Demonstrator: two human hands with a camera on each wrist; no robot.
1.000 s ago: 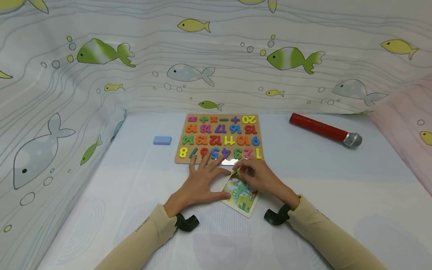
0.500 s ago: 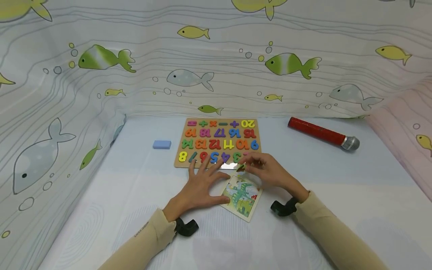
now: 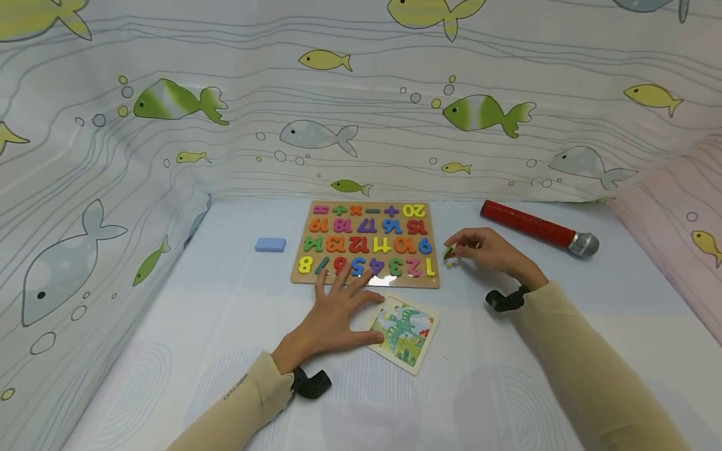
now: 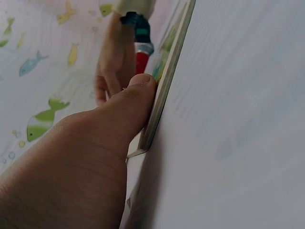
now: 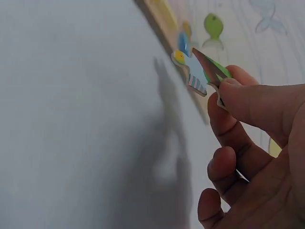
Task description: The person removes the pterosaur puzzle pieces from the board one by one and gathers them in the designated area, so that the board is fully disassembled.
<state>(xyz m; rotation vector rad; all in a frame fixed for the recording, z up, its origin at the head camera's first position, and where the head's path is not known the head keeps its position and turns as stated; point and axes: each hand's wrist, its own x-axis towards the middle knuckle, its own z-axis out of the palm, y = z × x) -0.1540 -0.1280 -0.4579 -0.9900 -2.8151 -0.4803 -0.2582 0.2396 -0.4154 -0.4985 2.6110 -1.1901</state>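
Observation:
A small square dinosaur jigsaw puzzle (image 3: 403,335) in a pale wooden frame lies tilted on the table. My left hand (image 3: 335,316) is spread beside it, thumb touching its left edge and index fingertip at its upper corner; other fingertips overlap the number board (image 3: 363,244). In the left wrist view the thumb (image 4: 140,88) presses on the frame edge. My right hand (image 3: 491,250), right of the number board, pinches small puzzle pieces between thumb and index finger: a light-blue one (image 5: 194,71) with stripes and a yellow spot, and a brown-and-green one (image 5: 209,66).
A blue block (image 3: 271,245) lies left of the number board. At the back right rests a red microphone (image 3: 538,228) with a silver head. Fish-patterned cloth (image 3: 389,150) rises behind and at both sides of the white table cover (image 3: 237,313).
My right hand has lifted away from the puzzle to the right with the pinched pieces, to beside the number board. The left hand stays at the puzzle's edge. The head view has tilted slightly up.

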